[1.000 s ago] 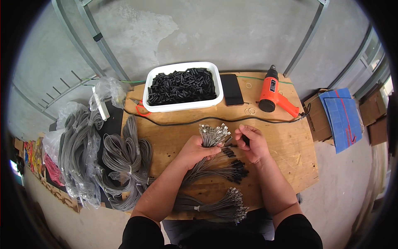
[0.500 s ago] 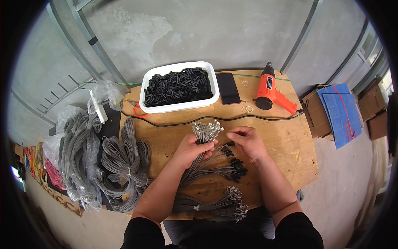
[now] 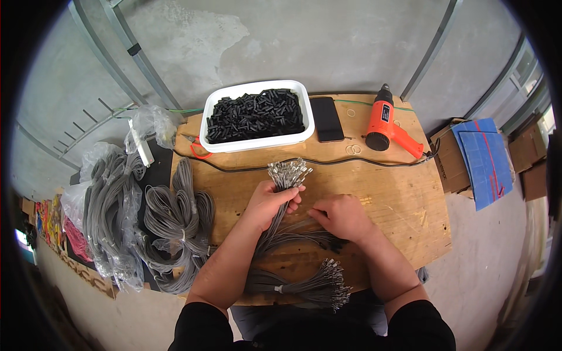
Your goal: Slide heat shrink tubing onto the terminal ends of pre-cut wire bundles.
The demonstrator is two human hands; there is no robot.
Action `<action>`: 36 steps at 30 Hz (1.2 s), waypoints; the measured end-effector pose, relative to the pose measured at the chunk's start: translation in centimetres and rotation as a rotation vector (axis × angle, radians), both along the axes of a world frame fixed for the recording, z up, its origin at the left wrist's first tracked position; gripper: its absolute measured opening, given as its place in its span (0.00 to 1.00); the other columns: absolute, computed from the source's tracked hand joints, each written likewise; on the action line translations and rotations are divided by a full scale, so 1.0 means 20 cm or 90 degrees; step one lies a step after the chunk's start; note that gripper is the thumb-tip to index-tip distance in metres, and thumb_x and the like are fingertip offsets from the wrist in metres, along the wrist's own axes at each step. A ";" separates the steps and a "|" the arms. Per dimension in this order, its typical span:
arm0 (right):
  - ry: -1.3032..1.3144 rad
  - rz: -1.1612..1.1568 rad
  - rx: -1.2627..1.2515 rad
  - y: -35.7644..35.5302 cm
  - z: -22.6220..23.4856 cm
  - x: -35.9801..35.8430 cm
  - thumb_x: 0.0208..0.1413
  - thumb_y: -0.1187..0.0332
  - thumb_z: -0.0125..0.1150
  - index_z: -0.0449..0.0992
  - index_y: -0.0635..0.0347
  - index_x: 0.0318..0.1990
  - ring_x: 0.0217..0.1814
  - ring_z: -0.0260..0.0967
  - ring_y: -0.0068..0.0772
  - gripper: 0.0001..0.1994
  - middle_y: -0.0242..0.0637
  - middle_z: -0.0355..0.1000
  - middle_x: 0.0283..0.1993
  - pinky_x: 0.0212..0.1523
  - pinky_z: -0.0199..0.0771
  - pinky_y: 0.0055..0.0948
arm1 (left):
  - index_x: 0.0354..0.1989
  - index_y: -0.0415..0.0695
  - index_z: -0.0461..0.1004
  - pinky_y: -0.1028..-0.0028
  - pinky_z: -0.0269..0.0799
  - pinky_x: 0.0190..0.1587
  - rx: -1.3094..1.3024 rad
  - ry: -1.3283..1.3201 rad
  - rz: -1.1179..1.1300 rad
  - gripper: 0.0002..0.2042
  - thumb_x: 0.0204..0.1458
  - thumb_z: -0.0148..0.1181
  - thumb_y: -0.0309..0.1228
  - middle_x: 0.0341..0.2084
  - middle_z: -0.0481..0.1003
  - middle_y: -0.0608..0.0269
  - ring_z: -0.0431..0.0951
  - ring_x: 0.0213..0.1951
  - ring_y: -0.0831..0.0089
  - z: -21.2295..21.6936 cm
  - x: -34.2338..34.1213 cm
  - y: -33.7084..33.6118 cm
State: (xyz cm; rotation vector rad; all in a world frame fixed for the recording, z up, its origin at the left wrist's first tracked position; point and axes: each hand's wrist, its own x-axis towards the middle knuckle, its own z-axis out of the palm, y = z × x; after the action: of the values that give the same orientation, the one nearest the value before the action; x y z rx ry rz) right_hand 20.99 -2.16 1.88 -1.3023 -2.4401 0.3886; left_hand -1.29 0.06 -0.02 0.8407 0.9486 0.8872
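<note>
Left hand (image 3: 266,206): fingers closed round a bundle of grey wires (image 3: 274,227), metal ends (image 3: 289,172) fanned upward above the counter (image 3: 404,225). Right hand (image 3: 345,217): fingers bent over black-tipped wires (image 3: 304,236); cannot tell whether pinching anything. Judgement: grip best just below the metal ends, firm yet letting single wires slide. Beyond: white tub (image 3: 257,145), black tubes (image 3: 254,117).

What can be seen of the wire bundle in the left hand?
The wire bundle is many thin grey strands topped by shiny, metal-looking terminals that fan out. The left hand grips it just below these ends, which point away from the person. Beneath the hand, the strands run back toward the person over the wooden table; their far ends cannot be made out.
</note>
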 end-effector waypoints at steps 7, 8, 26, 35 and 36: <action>0.006 0.084 -0.099 0.01 0.04 0.08 0.54 0.59 0.64 0.81 0.55 0.32 0.28 0.75 0.47 0.10 0.43 0.75 0.25 0.30 0.75 0.43 | 0.46 0.36 0.79 0.74 0.76 0.35 -0.027 -0.003 -0.022 0.11 0.56 0.62 0.26 0.31 0.79 0.61 0.78 0.31 0.75 0.03 0.00 -0.01; 0.124 0.003 -0.132 0.02 0.04 0.07 0.53 0.60 0.67 0.82 0.56 0.34 0.26 0.74 0.41 0.09 0.41 0.74 0.24 0.29 0.73 0.39 | 0.45 0.36 0.79 0.74 0.76 0.35 -0.032 0.002 -0.024 0.10 0.55 0.63 0.25 0.31 0.79 0.60 0.78 0.31 0.74 0.04 0.01 -0.01; 0.536 -0.128 -0.320 0.07 -0.05 0.01 0.55 0.71 0.69 0.76 0.65 0.28 0.25 0.57 0.12 0.08 0.25 0.67 0.21 0.25 0.60 0.20 | 0.40 0.36 0.76 0.75 0.75 0.32 0.056 0.088 -0.147 0.10 0.49 0.68 0.22 0.28 0.78 0.60 0.79 0.30 0.73 0.05 0.02 -0.02; 0.482 -0.173 -0.319 0.06 -0.04 0.01 0.55 0.69 0.69 0.75 0.65 0.28 0.25 0.57 0.14 0.10 0.26 0.67 0.21 0.25 0.61 0.22 | 0.39 0.36 0.76 0.76 0.73 0.32 0.101 0.117 -0.171 0.13 0.47 0.71 0.22 0.27 0.76 0.63 0.76 0.27 0.76 0.04 0.02 -0.02; 0.475 -0.182 -0.303 0.06 -0.04 0.01 0.55 0.69 0.69 0.75 0.65 0.28 0.25 0.57 0.14 0.10 0.26 0.67 0.21 0.26 0.61 0.22 | 0.39 0.36 0.76 0.76 0.73 0.32 0.102 0.117 -0.171 0.13 0.47 0.71 0.22 0.27 0.76 0.63 0.76 0.27 0.76 0.04 0.02 -0.02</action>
State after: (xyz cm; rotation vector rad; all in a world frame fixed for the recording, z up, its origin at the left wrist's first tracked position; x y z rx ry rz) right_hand 21.18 -1.00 1.15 -1.3287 -1.5635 1.1789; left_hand -0.82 -0.39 0.81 1.1731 0.9045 0.6664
